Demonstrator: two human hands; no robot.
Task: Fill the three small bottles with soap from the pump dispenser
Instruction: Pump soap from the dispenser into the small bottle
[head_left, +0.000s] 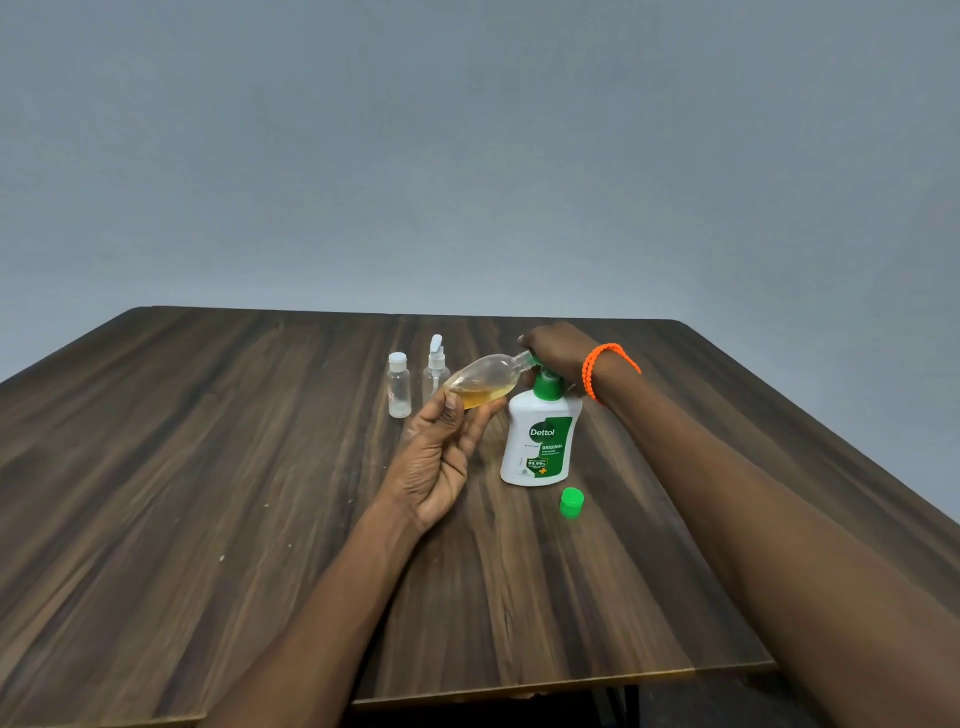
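Filling stage: one small bottle is held at the pump, two are stood aside.
Table (208, 467): dark wood grain, everything is set on its far half.
Pump dispenser (540, 441): white body with green label, stood upright near table centre; its green pump head is covered by the right hand.
Right hand (558, 351): laid over the pump head, fingers curled down on it; an orange bracelet (597, 366) is worn at the wrist.
Left hand (441, 462): the tilted bottle is gripped at its base between thumb and fingers.
Tilted bottle (483, 382): clear, held nearly on its side, mouth set against the pump nozzle; amber soap is pooled in its lower end.
Spray bottle (435, 369): clear, white sprayer, upright behind the tilted bottle.
Capped bottle (399, 387): clear, white cap, upright just left of the spray bottle.
Green cap (571, 503): left loose on the table, just in front of the dispenser.
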